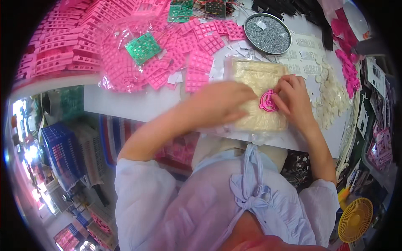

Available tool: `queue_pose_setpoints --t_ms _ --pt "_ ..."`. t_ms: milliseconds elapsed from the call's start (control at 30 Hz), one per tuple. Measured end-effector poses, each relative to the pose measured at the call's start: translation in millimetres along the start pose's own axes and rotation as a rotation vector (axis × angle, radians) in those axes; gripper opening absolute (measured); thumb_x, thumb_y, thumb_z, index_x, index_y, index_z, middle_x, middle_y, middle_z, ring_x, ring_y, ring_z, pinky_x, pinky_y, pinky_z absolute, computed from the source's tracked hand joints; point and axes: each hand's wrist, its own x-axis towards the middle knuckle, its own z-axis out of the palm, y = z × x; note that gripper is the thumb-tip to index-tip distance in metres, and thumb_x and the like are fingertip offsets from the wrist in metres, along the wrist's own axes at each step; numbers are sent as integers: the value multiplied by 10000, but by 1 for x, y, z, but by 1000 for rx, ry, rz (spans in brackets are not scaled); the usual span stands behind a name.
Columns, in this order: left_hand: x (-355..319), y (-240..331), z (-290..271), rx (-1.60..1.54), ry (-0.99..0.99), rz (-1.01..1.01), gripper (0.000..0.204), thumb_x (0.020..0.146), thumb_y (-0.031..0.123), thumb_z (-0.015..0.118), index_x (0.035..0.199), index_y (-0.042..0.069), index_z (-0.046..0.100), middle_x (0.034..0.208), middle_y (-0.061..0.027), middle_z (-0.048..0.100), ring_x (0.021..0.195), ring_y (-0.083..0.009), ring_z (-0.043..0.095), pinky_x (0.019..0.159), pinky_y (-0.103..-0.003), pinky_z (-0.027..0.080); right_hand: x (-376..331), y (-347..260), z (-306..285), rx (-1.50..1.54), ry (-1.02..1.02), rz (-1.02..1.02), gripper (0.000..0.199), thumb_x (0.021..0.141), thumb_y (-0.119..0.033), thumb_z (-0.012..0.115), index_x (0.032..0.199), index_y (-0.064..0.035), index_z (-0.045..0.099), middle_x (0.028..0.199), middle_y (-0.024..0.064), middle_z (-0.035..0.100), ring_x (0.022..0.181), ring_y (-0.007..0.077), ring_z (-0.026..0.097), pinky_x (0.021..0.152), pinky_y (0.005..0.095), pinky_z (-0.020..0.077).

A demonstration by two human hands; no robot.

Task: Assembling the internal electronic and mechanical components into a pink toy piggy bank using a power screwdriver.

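A small bright pink round plastic part (266, 102) with an open cut-out pattern lies over a pale yellow pad in clear wrap (255, 77). My right hand (296, 97) grips its right edge, with thumb and fingers curled round it. Just to the left, my left hand (230, 100) hovers over the pad's left side, smeared by motion. Whether its fingers hold anything cannot be made out. Behind the pad stands a round metal dish (272, 35) full of small grey screws or similar metal bits.
Pink keypad sheets (200, 62) and a clear bag (121, 77) with a green circuit board (143, 48) on it cover the left. Pink plastic frames (63, 52) are stacked beyond. Small off-white pieces (331, 98) lie at right. A yellow basket (355, 219) is at lower right.
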Motion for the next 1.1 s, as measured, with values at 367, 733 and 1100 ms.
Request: queue_pose_setpoints --t_ms 367,733,1100 --pt "-35 -12 -30 274 412 -39 136 806 102 707 933 55 700 974 -113 705 914 -309 681 787 -433 549 -15 5 -12 165 -2 19 333 786 -171 783 1072 -47 666 1207 122 621 1119 360 552 956 424 465" --pt "-13 -131 -245 264 757 -676 354 941 336 666 1123 39 727 1054 -126 746 914 -286 718 849 -405 559 -14 -13 -11 141 -62 12 411 762 -131 771 1145 -40 652 1246 169 573 1130 380 534 980 442 452" --pt "60 -262 -223 817 319 -947 393 823 345 713 1112 82 755 1107 -200 731 1005 -354 727 871 -492 562 -23 -3 -25 155 -99 -46 421 762 -115 761 1162 -48 647 1348 163 549 1149 370 533 983 443 469"
